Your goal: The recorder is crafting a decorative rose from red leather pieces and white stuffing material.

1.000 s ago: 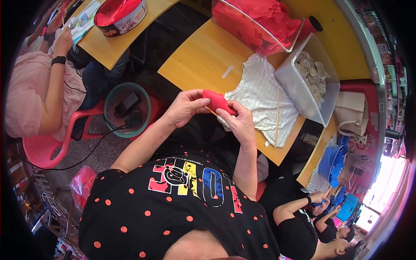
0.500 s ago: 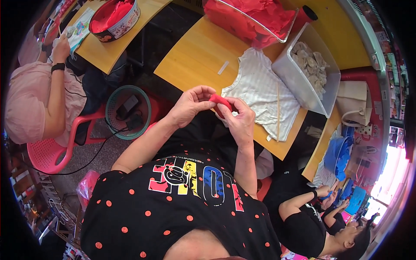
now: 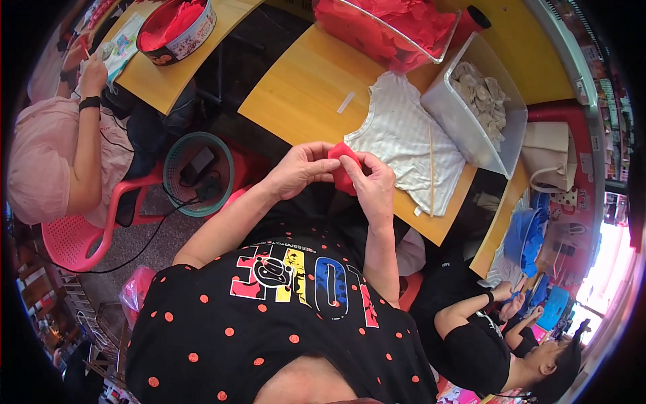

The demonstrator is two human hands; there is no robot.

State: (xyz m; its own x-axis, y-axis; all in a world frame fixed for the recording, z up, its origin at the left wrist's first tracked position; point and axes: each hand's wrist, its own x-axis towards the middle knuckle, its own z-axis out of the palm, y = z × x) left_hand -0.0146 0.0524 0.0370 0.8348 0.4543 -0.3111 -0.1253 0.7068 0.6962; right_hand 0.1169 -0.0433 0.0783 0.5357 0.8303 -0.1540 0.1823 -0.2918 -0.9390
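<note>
A small piece of soft red material [image 3: 343, 176], cloth-like, is pinched between my two hands over the near edge of the wooden table [image 3: 303, 87]. My left hand [image 3: 304, 168] grips its left side between thumb and fingers. On the other side my right hand [image 3: 372, 182] pinches it, thumb laid across the front. Just beyond my right hand, a white striped cloth garment [image 3: 404, 135] lies spread on the table. A thin wooden stick [image 3: 431, 168] rests on that garment.
Red pieces fill a clear bin [image 3: 404, 54] at the back. Right of it stands a translucent bin [image 3: 464, 124] of crumpled beige pieces. A small white strip [image 3: 346, 102] lies on the table. Co-workers sit left and right; a teal basket [image 3: 176, 192] stands at left.
The red piece has been opened out and turned between my fingers, so more of it shows now, flatter and taller. Both hands stay in nearly the same place.
</note>
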